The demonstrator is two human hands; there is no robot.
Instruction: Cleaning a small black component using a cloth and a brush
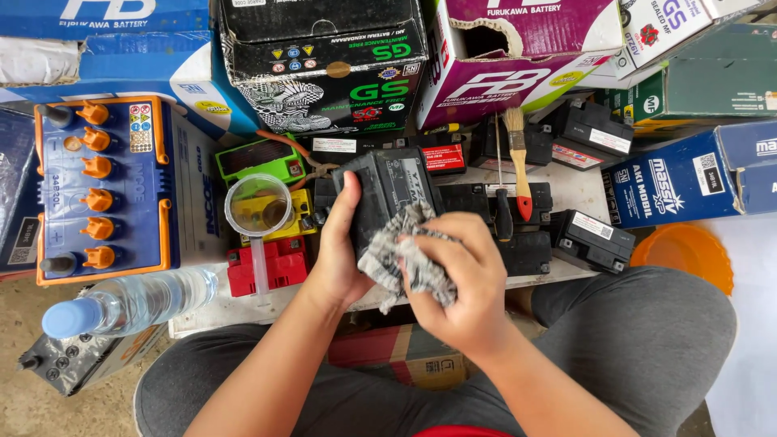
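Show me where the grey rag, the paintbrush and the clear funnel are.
grey rag (409,263): head view, on the crumpled middle, under the right hand.
paintbrush (519,166): head view, on the wooden handle.
clear funnel (257,206): head view, on the round bowl.

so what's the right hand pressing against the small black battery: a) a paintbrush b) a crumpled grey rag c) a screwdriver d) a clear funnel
b: the right hand bunches a crumpled grey rag against the small black battery, which the left hand grips; the paintbrush, screwdriver and clear funnel lie untouched on the board.
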